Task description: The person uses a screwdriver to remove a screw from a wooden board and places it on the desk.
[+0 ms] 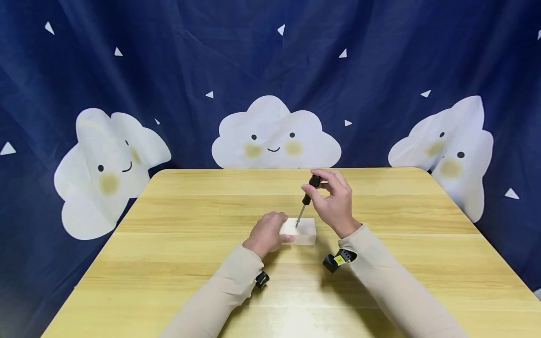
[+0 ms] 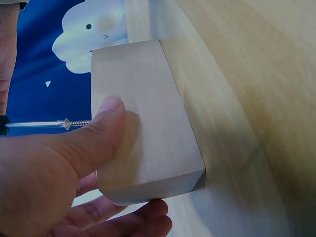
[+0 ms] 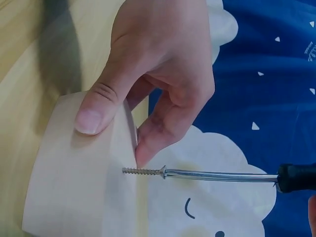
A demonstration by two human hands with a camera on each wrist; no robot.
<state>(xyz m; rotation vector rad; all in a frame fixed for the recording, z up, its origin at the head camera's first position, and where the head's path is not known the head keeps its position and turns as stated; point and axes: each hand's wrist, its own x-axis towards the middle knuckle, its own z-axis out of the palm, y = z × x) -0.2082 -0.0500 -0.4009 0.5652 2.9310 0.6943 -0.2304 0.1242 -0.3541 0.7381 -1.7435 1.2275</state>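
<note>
On a table [image 1: 169, 253], a block [image 1: 307, 232], probably stiff, light and best held by its sides, is gripped at nine o'clock by the left hand [image 1: 266, 233]; a screwdriver [image 1: 306, 200] at one o'clock is pinched by the right hand [image 1: 337, 203].

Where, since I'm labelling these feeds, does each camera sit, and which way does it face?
Head: worn on the person's head, facing forward and down across the table to the curtain; left hand, right hand and sleeves show.
Left wrist: worn there, facing the block; left hand large, a strip of right hand at the left edge.
Right wrist: worn there, facing block and screwdriver; left hand large, a bit of right hand at the right edge.
Both wrist views share the block, screw and screwdriver.
</note>
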